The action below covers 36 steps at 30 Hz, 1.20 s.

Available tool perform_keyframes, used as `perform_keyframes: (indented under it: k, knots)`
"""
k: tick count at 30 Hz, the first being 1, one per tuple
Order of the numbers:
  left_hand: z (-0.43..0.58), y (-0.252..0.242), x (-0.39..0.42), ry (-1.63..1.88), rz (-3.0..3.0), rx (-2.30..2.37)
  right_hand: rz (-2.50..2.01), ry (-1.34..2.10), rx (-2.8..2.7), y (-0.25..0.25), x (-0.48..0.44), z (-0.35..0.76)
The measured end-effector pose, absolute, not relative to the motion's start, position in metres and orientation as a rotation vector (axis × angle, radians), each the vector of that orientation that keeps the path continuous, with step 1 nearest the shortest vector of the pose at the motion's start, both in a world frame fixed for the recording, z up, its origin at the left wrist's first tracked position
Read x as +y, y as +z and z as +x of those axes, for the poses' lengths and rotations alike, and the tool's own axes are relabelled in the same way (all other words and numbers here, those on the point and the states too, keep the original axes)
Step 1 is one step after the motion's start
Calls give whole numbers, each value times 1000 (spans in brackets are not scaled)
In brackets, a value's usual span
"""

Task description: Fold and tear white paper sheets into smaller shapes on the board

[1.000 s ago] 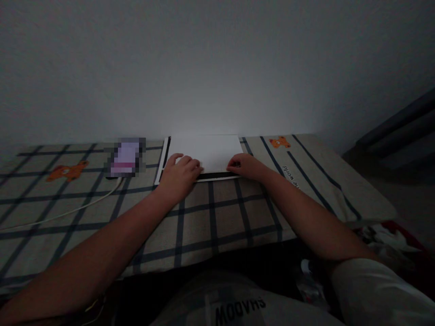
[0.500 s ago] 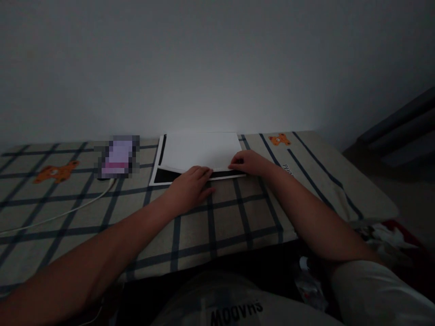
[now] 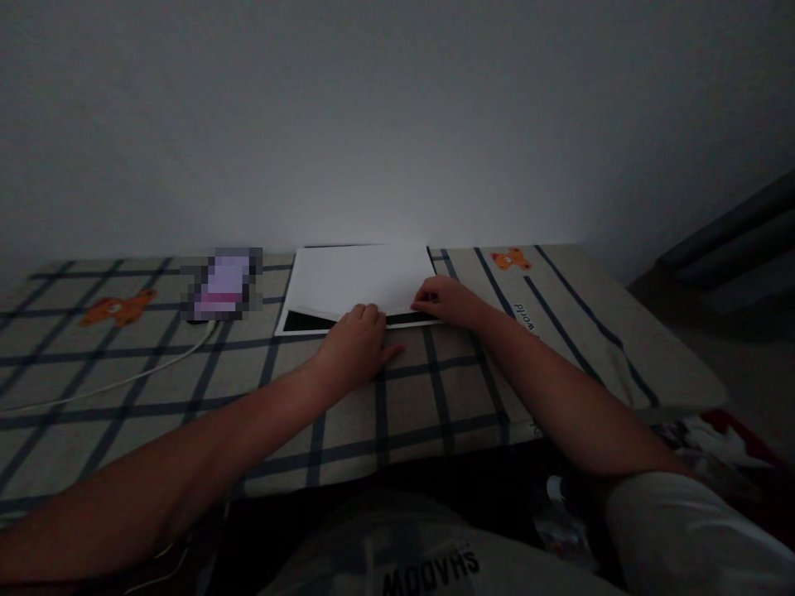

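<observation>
Some of the white sheet point(image 3: 360, 277) hides behind the left hand point(image 3: 357, 343), thumb spread; right hand point(image 3: 445, 300) pinches its near edge.

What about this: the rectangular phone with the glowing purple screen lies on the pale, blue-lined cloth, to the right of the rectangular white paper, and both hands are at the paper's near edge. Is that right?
Not quite: the rectangular phone with the glowing purple screen lies to the left of the rectangular white paper, as the head view shows. The rest is true.
</observation>
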State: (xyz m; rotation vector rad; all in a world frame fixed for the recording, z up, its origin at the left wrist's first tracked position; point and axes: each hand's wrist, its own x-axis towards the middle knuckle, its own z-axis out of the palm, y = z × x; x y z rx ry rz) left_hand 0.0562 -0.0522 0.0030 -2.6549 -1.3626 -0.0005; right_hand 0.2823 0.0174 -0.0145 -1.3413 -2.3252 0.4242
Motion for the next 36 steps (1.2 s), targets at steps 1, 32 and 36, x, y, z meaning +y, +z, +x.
perform_keyframes:
  k: [1,32,36]
  knots:
    - [60,4,-53,13,-2618,-1404,-1336,404,-2330,-15,17,282]
    - [49,1,-61,-53,-2666,-1383,-1360,338,-2397,-7,7,275]
    - [48,1,-61,-40,-2677,-1394,-1372,360,-2404,-4,7,274]
